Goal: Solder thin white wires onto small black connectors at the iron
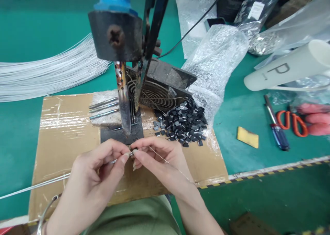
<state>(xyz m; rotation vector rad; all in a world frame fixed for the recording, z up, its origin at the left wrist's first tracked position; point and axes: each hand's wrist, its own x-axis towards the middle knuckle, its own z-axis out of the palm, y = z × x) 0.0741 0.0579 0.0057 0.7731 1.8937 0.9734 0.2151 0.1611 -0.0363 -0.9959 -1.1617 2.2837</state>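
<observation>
My left hand is closed in a pinch on a thin white cable, which trails off to the left edge. My right hand meets it fingertip to fingertip, pinching a small black piece at the cable's end; the fingers mostly hide it. A fine silvery wire runs across the right palm toward the wrist. Just beyond the hands, the tip of a blue-topped soldering iron points down over a dark block. To the right lies a heap of small black pinned components.
Cardboard covers the green bench under the hands. A dark fan stands behind the iron. White cables lie at left. On the right are bubble wrap, a yellow sponge, a screwdriver and orange-handled scissors.
</observation>
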